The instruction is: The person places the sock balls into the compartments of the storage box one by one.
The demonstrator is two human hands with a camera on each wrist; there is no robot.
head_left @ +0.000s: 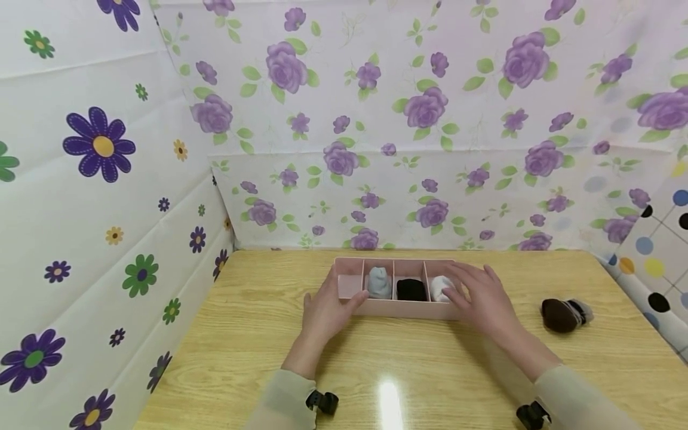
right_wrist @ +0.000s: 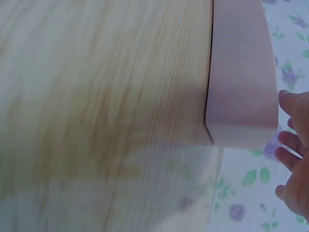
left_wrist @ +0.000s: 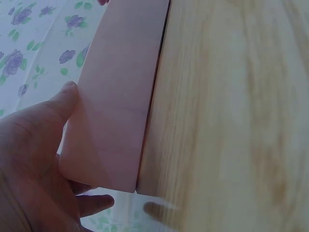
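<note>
- Pink divider tray (head_left: pixel 400 309) sits on the wooden desk (head_left: pixel 408 370), toward the far edge, roughly centred, long side facing the person.
- Tray has four compartments in a row: leftmost one shows nothing inside, next holds a grey sock roll (head_left: pixel 379 282), next a black sock roll (head_left: pixel 411 289), rightmost a white sock roll (head_left: pixel 439 288).
- Left hand (head_left: pixel 326 310) at the tray's left end, thumb up on the near wall, fingers wrapped round the end; left wrist view shows the thumb (left_wrist: pixel 65 99) pressed on the pink side and a finger under the corner, so it grips the tray.
- Right hand (head_left: pixel 484 298) lies over the tray's right end, fingers fairly straight and spread, partly covering the white roll; in the right wrist view the fingertips (right_wrist: pixel 289 104) are just beside the tray corner (right_wrist: pixel 241 87), no clear clamp on it.
- Dark brown sock roll (head_left: pixel 561 315) with a grey cuff lies on the desk to the right, well apart from the tray.
- Floral sheets (head_left: pixel 376 119) hang behind and on the left side; dotted sheet on the right.
</note>
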